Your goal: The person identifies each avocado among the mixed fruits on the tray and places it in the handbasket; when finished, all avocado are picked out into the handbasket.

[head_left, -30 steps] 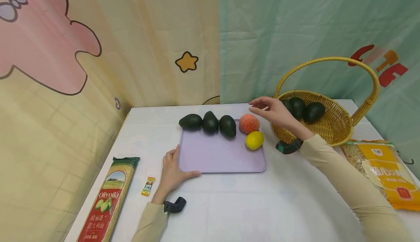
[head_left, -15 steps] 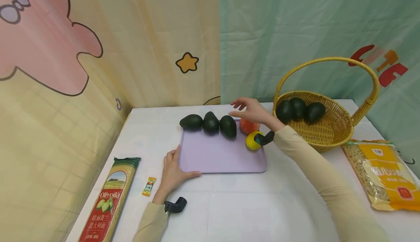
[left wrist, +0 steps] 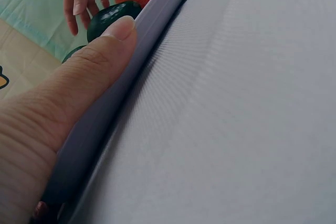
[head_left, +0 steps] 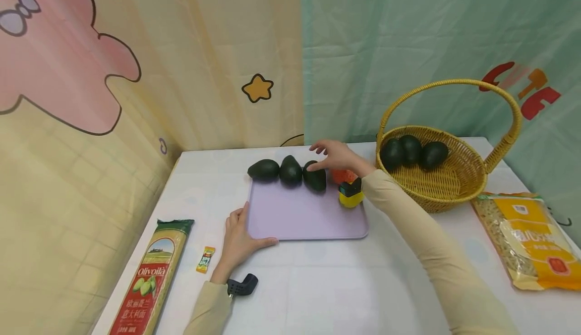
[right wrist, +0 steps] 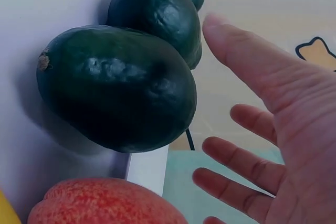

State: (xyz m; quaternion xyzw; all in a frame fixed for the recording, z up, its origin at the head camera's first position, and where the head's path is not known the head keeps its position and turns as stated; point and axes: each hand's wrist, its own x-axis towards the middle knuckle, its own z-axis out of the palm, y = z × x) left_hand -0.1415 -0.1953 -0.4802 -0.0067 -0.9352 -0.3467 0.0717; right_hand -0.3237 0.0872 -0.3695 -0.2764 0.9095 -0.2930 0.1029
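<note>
My left hand rests at the near left corner of a lilac tray, thumb along the front edge and fingers at the left side. In the left wrist view, its straight thumb lies against the rim. Above the back of the tray hovers my right hand, fingers spread and holding nothing. Right below it is the rightmost avocado, large in the right wrist view and apart from the fingers. A middle avocado and a left avocado complete the row. A reddish peach-like fruit and a yellow lemon are partly hidden by my right wrist.
At the back right stands a handled wicker basket holding dark avocados. A bag of grain lies in front of it. On the left are a pasta packet and a small wrapped sweet. Curtains hang behind the table.
My right hand has moved left from beside the basket, past the reddish fruit, to over the rightmost avocado. My left hand has stayed at the tray corner.
</note>
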